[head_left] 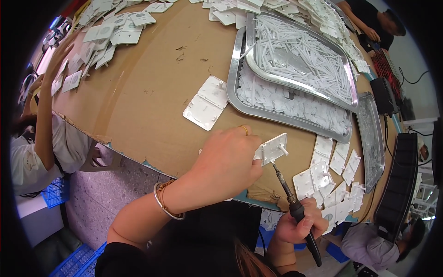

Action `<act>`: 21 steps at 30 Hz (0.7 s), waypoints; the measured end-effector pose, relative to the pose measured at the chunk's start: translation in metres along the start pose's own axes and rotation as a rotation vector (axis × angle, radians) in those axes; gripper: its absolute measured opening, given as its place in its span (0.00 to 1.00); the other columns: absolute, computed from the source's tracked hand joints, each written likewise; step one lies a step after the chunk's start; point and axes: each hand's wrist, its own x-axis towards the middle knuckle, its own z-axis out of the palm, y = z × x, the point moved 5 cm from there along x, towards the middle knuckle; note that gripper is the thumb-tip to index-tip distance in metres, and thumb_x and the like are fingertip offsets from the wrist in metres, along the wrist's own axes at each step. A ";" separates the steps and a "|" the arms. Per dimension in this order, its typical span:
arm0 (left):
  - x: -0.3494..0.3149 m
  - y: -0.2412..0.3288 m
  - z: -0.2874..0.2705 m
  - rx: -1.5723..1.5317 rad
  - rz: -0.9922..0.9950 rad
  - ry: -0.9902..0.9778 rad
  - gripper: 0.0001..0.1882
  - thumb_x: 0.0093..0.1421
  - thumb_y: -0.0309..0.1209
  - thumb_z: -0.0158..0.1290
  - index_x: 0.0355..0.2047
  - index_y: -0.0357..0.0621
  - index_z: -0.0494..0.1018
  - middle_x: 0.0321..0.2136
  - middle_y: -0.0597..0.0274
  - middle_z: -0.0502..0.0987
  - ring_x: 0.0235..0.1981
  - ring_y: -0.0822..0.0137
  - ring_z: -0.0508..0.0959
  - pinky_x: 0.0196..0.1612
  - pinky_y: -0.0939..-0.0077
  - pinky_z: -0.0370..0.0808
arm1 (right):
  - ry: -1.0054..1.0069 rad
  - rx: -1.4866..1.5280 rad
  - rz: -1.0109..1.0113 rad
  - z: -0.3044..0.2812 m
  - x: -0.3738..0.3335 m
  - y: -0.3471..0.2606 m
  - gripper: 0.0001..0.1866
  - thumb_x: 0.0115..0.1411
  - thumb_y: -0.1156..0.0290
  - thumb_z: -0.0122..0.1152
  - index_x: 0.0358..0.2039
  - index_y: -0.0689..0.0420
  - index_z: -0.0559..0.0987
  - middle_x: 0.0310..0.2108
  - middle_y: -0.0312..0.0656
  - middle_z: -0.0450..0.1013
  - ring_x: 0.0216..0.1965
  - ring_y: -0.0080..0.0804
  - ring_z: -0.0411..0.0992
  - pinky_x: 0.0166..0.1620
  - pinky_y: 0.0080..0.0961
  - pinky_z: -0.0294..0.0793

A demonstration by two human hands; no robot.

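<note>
From where I watch, at the far left a co-worker's arm (pixel 46 101) reaches up to a spread of white square plates (pixel 110 30) along the cardboard-covered table (pixel 138 101), and blue crates (pixel 74 263) sit on the floor below. Moving right, a pair of white plates (pixel 206 102) lies flat and apart from my work. My left hand (pixel 230 159) pinches a small white plastic plate (pixel 272 147) by its edge, holding it tilted just above the table with a short peg sticking out toward the right. My right hand (pixel 300 226) is clenched around the black handle of a soldering iron (pixel 290 198), whose tip meets the plate's lower edge. I judge the step in hand to be the melting or fixing of a point on this plate; the next move would call for a steady tip and a firm pinch so the plate does not turn. Beyond lie two stacked metal trays (pixel 240 92), the upper full of thin white sticks (pixel 295 51), the lower of small white squares (pixel 295 104). Right of my hands lies a heap of more plates (pixel 337 184), beside another tray (pixel 371 138). No labels are legible to me.
</note>
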 end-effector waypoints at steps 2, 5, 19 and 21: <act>0.001 0.001 0.001 0.018 0.008 0.006 0.09 0.48 0.27 0.50 0.26 0.32 0.72 0.25 0.48 0.70 0.29 0.48 0.71 0.35 0.59 0.68 | -0.013 0.005 0.007 -0.002 -0.001 0.001 0.08 0.58 0.66 0.49 0.31 0.56 0.63 0.17 0.39 0.62 0.17 0.30 0.58 0.26 0.28 0.61; 0.001 0.001 0.001 0.010 0.026 0.019 0.08 0.47 0.27 0.50 0.24 0.32 0.71 0.24 0.48 0.69 0.29 0.48 0.71 0.35 0.58 0.68 | -0.058 0.007 0.024 0.001 0.000 0.000 0.07 0.57 0.68 0.49 0.29 0.56 0.63 0.17 0.38 0.62 0.19 0.28 0.58 0.28 0.29 0.61; 0.001 -0.001 0.001 0.010 0.013 0.002 0.09 0.48 0.28 0.50 0.23 0.32 0.71 0.23 0.48 0.69 0.29 0.49 0.71 0.34 0.59 0.67 | -0.155 -0.010 0.053 0.005 0.002 0.000 0.06 0.56 0.72 0.48 0.27 0.57 0.62 0.16 0.39 0.63 0.18 0.26 0.57 0.28 0.28 0.61; 0.001 -0.001 0.002 0.013 0.019 0.008 0.09 0.48 0.28 0.50 0.23 0.32 0.71 0.23 0.48 0.69 0.29 0.48 0.71 0.34 0.59 0.67 | -0.174 -0.023 0.052 0.005 0.003 0.000 0.06 0.56 0.72 0.48 0.27 0.57 0.62 0.16 0.39 0.63 0.18 0.25 0.57 0.28 0.28 0.61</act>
